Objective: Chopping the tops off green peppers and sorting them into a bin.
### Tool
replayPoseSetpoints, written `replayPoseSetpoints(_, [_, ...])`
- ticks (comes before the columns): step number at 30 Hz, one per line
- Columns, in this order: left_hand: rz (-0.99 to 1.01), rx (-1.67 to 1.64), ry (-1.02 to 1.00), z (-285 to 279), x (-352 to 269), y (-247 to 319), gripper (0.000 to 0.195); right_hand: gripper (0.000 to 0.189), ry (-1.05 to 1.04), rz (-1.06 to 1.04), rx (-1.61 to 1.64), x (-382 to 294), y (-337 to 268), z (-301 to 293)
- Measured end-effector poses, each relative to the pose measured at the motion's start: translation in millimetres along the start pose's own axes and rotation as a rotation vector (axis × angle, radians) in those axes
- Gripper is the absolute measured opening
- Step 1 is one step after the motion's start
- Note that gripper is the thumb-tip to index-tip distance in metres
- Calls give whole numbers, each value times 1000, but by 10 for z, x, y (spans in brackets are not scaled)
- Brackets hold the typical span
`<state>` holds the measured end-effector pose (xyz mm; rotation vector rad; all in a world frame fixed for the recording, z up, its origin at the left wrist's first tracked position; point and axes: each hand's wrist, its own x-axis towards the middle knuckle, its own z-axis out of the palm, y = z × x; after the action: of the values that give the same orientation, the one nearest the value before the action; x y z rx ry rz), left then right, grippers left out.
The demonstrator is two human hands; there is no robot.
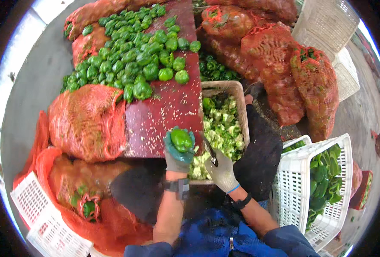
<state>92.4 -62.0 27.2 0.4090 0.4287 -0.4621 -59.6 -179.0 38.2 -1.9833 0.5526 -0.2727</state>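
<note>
A whole green bell pepper (181,140) rests in my left hand (179,154), which wears a white glove with a green coated palm. This hand is over the front edge of the dark red table (164,119), strewn with pale seeds. My right hand (222,172), in a white glove with a blue cuff edge, grips a dark-handled knife (213,155); its blade points up and left, near the table's edge. Under the knife sits a dirty pale plastic crate (245,119) holding pale green pepper cores and scraps (225,128).
Green bell peppers (129,54) are heaped on the table's far part. A red mesh sack (87,122) lies against its left side. More filled mesh sacks (270,64) stand at the far right. To my right, a white crate (305,180) holds cut green peppers (324,176).
</note>
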Motion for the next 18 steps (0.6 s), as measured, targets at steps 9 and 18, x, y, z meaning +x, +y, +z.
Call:
replayPoseSetpoints(9, [-12,11,-61,-358,-584,-117,47,72,-247,-138,-247,-280,-402,103])
replayPoseSetpoints(18, [294,489,-83,-326,-742,-27,52,82,-322,-30,-330,-251,-734,238])
